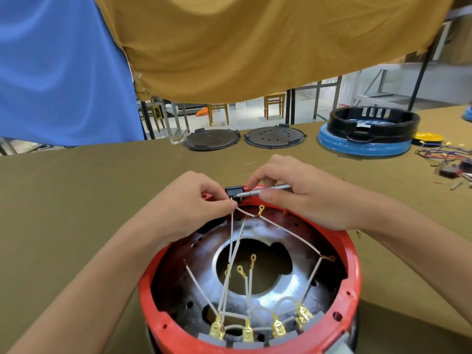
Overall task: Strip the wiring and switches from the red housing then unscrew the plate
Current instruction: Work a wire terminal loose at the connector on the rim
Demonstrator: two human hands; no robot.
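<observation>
Red housing (pixel 353 254) near rim cut off by bottom edge, black switch (pixel 233 192) partly covered by fingers of both hands, screwdriver (pixel 265 191) handle hidden in right hand (pixel 301 192), loose wire pile (pixel 445 157) cropped at right edge, too small to sort.

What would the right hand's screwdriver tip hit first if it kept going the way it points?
The right hand aims the screwdriver leftward, so it would likely meet the black switch on the red housing rim, then the left hand's fingertips. Depth is unclear.
</observation>
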